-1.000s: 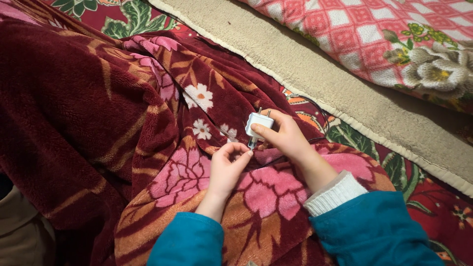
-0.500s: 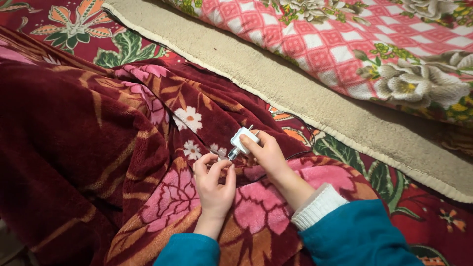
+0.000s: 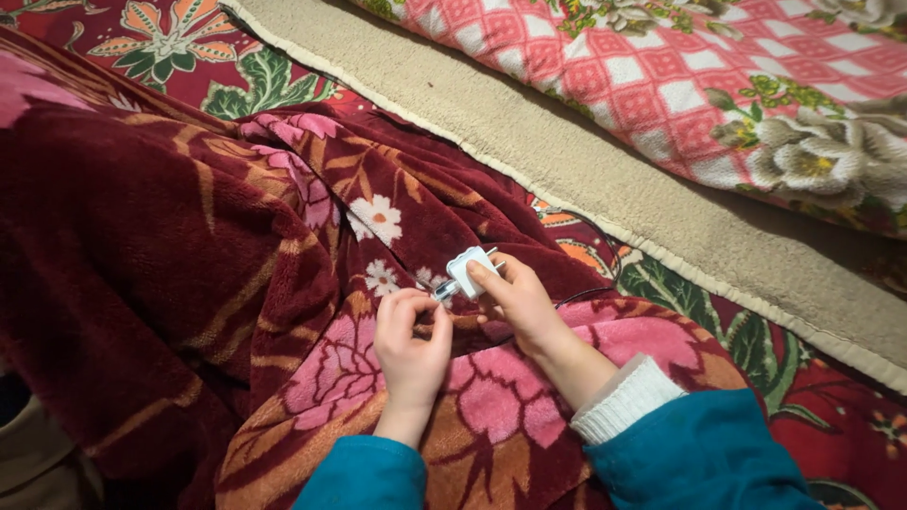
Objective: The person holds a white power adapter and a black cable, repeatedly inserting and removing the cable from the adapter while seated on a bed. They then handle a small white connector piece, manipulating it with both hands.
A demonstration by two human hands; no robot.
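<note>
Nearest the camera, two teal sleeves (image 3: pixel 699 453) are entering from the bottom edge, the right one showing a white ribbed cuff (image 3: pixel 625 400) at the wrist. Both arms are lying over a plush maroon blanket (image 3: pixel 142 283) with large pink flowers and small white ones, which is covering the person's lap.

The left hand (image 3: pixel 412 340) is curling closed just above the blanket, its fingertips pinching at a small metal end that is sticking out of the white piece; exactly what the fingers are gripping there is too small to tell. The right hand (image 3: pixel 518 300) is grasping a small white plastic plug-like piece (image 3: pixel 470 270), thumb on top and fingers beneath, holding it tilted just above the blanket folds. The two hands are nearly touching, with the white piece between them at the middle of the view. A thin dark cord (image 3: pixel 586 295) is trailing out from behind the right hand across the blanket.

Beyond the blanket, a red floor covering with green leaf and orange flower prints (image 3: pixel 189 47) is showing. Farther still, a beige fleece edge (image 3: pixel 605 161) is running diagonally, and on it is lying a pink-and-white checked quilt with grey flowers (image 3: pixel 756 85).
</note>
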